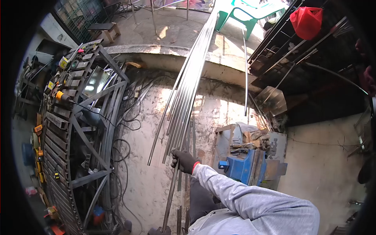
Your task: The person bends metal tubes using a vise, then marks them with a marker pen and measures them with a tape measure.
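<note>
1. Where the long metal rods (188, 90) slant over the concrete floor (149, 184), the gloved right hand (184, 161) is clenched around one rod (171, 196).
2. The left hand (158, 231) is at that rod's lower end, cut off by the frame edge, so its grip cannot be told.
3. A blue vise (243, 166) stands near the right hand.

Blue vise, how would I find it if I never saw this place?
Find the small workbench on the pale concrete, right of the long metal rods. The vise sits at its front, the only bright blue thing among the bench's grey scraps.
</note>
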Motion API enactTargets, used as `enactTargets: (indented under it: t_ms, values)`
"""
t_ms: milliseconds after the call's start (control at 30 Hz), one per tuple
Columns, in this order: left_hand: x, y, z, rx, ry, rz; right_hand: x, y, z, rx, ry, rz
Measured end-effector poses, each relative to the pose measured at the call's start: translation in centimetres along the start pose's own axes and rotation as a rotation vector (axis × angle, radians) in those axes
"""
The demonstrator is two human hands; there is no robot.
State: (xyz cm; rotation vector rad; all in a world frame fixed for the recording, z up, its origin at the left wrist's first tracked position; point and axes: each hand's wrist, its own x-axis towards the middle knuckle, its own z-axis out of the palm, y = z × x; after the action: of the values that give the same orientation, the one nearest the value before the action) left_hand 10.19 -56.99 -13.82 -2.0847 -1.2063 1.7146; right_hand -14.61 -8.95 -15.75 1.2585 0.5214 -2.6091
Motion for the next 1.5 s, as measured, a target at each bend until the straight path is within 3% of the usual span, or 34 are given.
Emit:
enactTargets:
  t_ms: [200, 233, 300, 500, 633, 700, 800, 900, 1000, 1067, 1133, 1200, 1267, 1333, 1433, 1500]
  values:
    - [1.6, -1.7, -4.2, -1.802, -0.109, -1.342, -3.2, 1.7, 0.2, -0.072, -0.002, -0.029]
    - [2.1, -2.9, -4.4, -2.014, -0.162, -1.469, -3.5, 1.3, 0.2, -0.078, -0.007, -0.045]
    - [4.0, -4.6, -4.9, -2.212, -0.235, -1.527, -4.4, 0.0, 0.4, -0.087, -0.011, -0.085]
    - [9.1, -7.6, -5.8, -2.483, -0.161, -1.472, -7.0, -5.2, -0.1, -0.164, 0.163, -0.325]
    - [10.4, -8.4, -6.1, -2.587, -0.073, -1.426, -10.3, -8.8, -0.6, -0.250, 0.156, -0.440]
    - [9.3, -9.5, -6.8, -2.612, -0.071, -1.422, -11.0, -9.8, -1.6, -0.245, 0.136, -0.469]
    - [5.1, -19.1, -9.8, -2.576, -0.180, -1.455, -11.6, -10.1, -2.7, -0.174, 0.087, -0.485]
    - [3.5, -21.6, -11.9, -2.561, -0.150, -1.504, -13.4, -9.9, -3.5, -0.112, 0.053, -0.503]
    - [3.1, -20.5, -13.4, -2.572, -0.130, -1.453, -14.4, -9.7, -6.6, -0.067, -0.124, -0.404]
    - [4.4, -19.2, -13.6, -2.717, -0.042, -1.382, -16.4, -9.4, -8.8, -0.154, -0.165, -0.393]
    - [6.7, -18.6, -13.8, -2.644, 0.027, -1.330, -22.1, -8.2, -10.0, -0.304, -0.090, -0.399]
    - [9.8, -18.7, -13.4, -2.729, 0.110, -1.169, -23.4, -5.8, -14.9, -0.421, -0.156, -0.347]
    - [11.7, -22.8, -16.2, -2.862, 0.123, -1.028, -26.8, -2.1, -19.4, -0.579, -0.110, -0.351]
    - [15.2, -23.0, -16.8, -2.773, 0.348, -0.717, -32.6, 1.3, -22.9, -0.522, -0.141, -0.319]
    - [18.3, -26.8, -21.8, -3.018, 0.246, -0.589, -36.2, 6.4, -31.3, -0.250, -0.140, -0.277]
    - [20.6, -27.1, -24.1, -3.038, 0.201, -0.557, -41.3, 7.7, -32.3, -0.034, -0.079, -0.228]
